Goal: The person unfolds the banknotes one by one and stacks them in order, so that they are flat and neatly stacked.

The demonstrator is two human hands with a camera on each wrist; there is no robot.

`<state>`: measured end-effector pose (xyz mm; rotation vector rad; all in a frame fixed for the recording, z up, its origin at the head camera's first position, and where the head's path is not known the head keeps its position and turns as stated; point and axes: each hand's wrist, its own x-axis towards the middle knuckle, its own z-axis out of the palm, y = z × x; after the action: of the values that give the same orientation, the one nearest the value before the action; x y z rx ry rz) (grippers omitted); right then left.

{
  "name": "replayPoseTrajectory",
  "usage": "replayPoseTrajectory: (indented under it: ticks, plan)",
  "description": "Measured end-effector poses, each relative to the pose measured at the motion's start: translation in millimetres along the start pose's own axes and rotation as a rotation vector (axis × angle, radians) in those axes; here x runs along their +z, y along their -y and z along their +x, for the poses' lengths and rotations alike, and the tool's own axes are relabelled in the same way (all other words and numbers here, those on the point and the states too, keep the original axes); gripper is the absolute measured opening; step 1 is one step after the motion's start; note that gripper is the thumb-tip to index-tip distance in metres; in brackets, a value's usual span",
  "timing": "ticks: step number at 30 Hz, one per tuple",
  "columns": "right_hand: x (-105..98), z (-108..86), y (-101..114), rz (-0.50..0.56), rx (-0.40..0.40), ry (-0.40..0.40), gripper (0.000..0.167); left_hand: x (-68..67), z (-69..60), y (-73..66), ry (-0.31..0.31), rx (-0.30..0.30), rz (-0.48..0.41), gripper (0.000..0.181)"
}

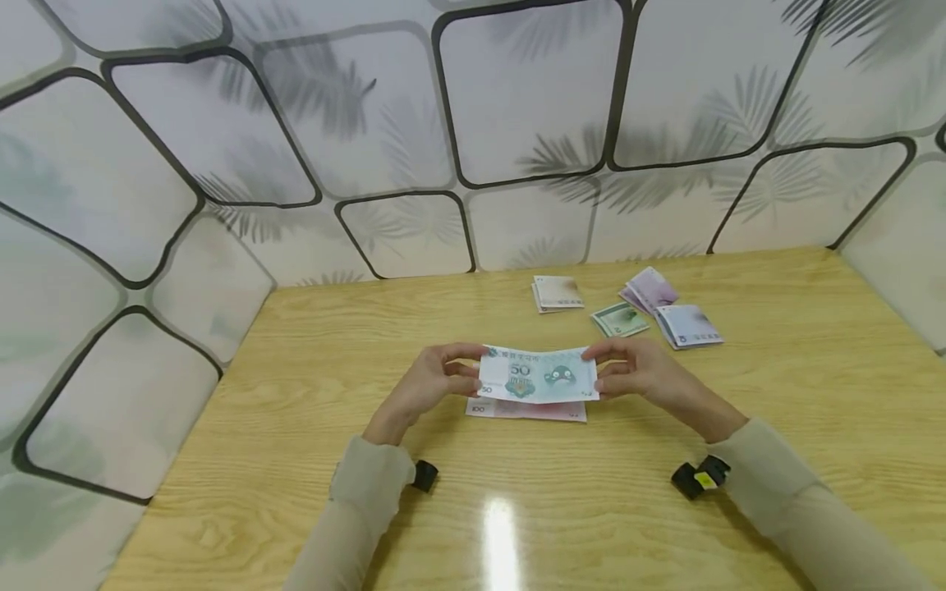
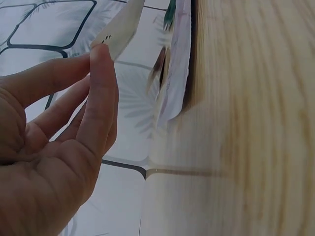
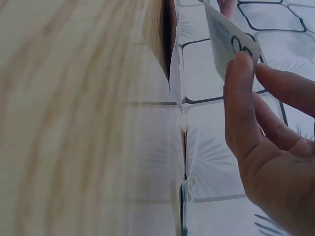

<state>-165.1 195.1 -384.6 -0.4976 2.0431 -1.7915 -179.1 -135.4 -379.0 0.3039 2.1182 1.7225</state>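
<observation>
A green-blue 50 note (image 1: 538, 374) is stretched flat between both hands, above a pink 100 note (image 1: 528, 410) on the table. The left hand (image 1: 432, 379) pinches the 50 note's left end between thumb and fingers. At its right end, the right hand (image 1: 639, 373) pinches it the same way. In the left wrist view the left hand (image 2: 64, 118) holds a corner of the note (image 2: 120, 37), raised off the tabletop. The right wrist view has the right hand (image 3: 270, 128) gripping the other end of the note (image 3: 229, 42).
Behind the hands lie folded notes: a beige-brown one (image 1: 557, 294), a green one (image 1: 619, 320), a purple one (image 1: 650, 289) and a blue-violet one (image 1: 689, 326). The wooden table (image 1: 296, 394) meets a patterned wall covering (image 1: 532, 98) at the back and sides.
</observation>
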Motion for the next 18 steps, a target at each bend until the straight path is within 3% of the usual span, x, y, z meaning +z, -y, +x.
replayPoseTrajectory:
  ticks: [4,18]
  plan:
    - [0.0,1.0,-0.6,-0.005,0.031,0.033,0.044,-3.3,0.6,1.7,0.043,-0.002,0.012,0.045]
    - [0.0,2.4,-2.4,-0.061,0.082,0.102,0.048,-8.0,1.7,8.7,0.091,-0.020,0.044,0.045]
